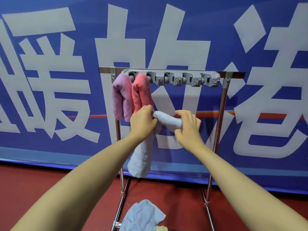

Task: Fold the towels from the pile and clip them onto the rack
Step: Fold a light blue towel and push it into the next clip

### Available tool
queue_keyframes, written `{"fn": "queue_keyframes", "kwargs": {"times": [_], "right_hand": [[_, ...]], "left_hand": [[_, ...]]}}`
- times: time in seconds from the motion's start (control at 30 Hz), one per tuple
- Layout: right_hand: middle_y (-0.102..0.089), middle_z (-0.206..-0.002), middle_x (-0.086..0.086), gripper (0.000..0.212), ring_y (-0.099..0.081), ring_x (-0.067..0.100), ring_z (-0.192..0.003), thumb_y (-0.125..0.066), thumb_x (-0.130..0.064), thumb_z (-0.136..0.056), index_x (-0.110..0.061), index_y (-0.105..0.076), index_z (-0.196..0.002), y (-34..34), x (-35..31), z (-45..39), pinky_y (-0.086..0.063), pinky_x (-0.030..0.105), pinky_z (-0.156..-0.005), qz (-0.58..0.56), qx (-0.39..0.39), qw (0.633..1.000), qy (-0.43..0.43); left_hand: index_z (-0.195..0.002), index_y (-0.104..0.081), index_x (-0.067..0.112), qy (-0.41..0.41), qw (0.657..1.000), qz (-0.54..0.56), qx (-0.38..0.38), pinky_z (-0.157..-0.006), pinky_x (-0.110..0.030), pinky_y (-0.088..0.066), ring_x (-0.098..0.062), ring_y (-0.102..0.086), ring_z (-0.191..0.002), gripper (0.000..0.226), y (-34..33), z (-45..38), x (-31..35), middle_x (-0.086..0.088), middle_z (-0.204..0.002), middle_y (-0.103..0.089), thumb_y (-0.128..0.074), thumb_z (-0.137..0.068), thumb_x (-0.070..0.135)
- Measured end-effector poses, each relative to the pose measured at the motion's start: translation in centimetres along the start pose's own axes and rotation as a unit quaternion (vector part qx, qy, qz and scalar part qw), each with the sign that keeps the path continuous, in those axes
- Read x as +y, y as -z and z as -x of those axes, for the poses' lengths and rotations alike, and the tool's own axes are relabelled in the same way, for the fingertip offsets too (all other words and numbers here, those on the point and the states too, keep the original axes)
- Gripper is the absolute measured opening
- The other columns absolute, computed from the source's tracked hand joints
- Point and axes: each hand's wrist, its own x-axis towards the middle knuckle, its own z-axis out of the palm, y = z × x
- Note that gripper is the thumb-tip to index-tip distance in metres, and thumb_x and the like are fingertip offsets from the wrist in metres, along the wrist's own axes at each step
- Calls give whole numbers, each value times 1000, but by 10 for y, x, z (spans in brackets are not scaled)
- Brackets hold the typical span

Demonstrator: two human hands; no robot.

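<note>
A metal rack stands before me, with a grey clip bar along its top rail. A purple towel and a pink towel hang folded from the two leftmost clips. Below the bar, both hands hold a light blue towel. My left hand grips its left end and my right hand pinches its right end. The towel's free part hangs down under my left wrist.
More towels lie in a pile on the red floor at the rack's foot, a light blue one on top. A large blue banner with white characters stands right behind the rack. Three clips to the right hold nothing.
</note>
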Motion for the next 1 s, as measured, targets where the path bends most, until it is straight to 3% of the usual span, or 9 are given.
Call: {"fn": "queue_keyframes", "kwargs": {"times": [0.13, 0.23, 0.37, 0.53, 0.6, 0.7, 0.87, 1.0], "right_hand": [[-48, -124, -2, 61, -38, 14, -110, -54, -31, -72, -17, -44, -131, -8, -15, -2, -15, 25, -89, 53, -26, 996, 68], [-52, -121, 2, 62, -47, 24, -105, -63, -41, -76, -14, -45, -129, -20, -20, -12, -22, 34, -89, 148, -15, 986, 76], [-56, -103, 4, 41, -52, 26, -88, -65, -30, -78, -13, -53, -114, -23, -25, -21, -33, 38, -81, 201, 6, 976, 80], [-59, -86, 3, 15, -54, 25, -71, -59, -12, -80, -14, -59, -95, -20, -18, -19, -22, 34, -72, 213, 53, 968, 121], [-58, -81, 3, 14, -53, 23, -67, -62, -7, -79, -14, -60, -91, -19, -18, -20, -20, 33, -71, 213, 62, 967, 127], [-56, -77, 1, 17, -51, 22, -63, -61, -5, -73, -13, -60, -88, -17, -17, -24, -20, 32, -69, 228, 83, 959, 147], [-56, -74, 1, 35, -51, 22, -61, -29, -12, -74, -13, -62, -87, -7, -13, -29, -20, 33, -69, 232, 105, 957, 139], [-56, -72, 3, 27, -51, 23, -58, -40, -5, -72, -11, -62, -85, 0, -10, -36, -20, 33, -69, 235, 104, 961, 102]], "left_hand": [[-83, -53, 8, -70, 994, -88, -9, -66, -38, -36, -34, -53, -76, 7, 7, -7, 6, -9, -87, -59, -55, -77, 9], [-74, -52, 7, -151, 981, -121, 8, -57, -36, -33, -32, -54, -64, 11, 8, -8, 11, -10, -73, -57, -59, -66, 2], [-61, -48, 11, -244, 955, -166, 41, -51, -27, -20, -24, -44, -43, 16, 11, -9, 12, -3, -55, -47, -58, -50, 3], [-62, -51, 10, -285, 945, -151, 63, -47, -29, -29, -25, -45, -45, 5, 8, -9, -1, -3, -56, -48, -48, -59, 12], [-66, -53, 11, -272, 947, -151, 80, -49, -29, -29, -24, -46, -48, 14, 5, -4, -3, -2, -59, -49, -41, -65, 17], [-79, -55, 13, -195, 967, -151, 67, -55, -31, -28, -23, -49, -59, 9, -3, 7, -5, 0, -70, -53, -53, -74, 20], [-94, -50, 12, -83, 987, -130, -39, -68, -36, -32, -27, -52, -78, 11, -7, 16, -13, -3, -87, -55, -52, -84, 18], [-96, -47, 10, -77, 988, -120, -58, -71, -36, -33, -30, -51, -81, 12, -4, 11, -8, -6, -92, -54, -50, -85, 14]]}}
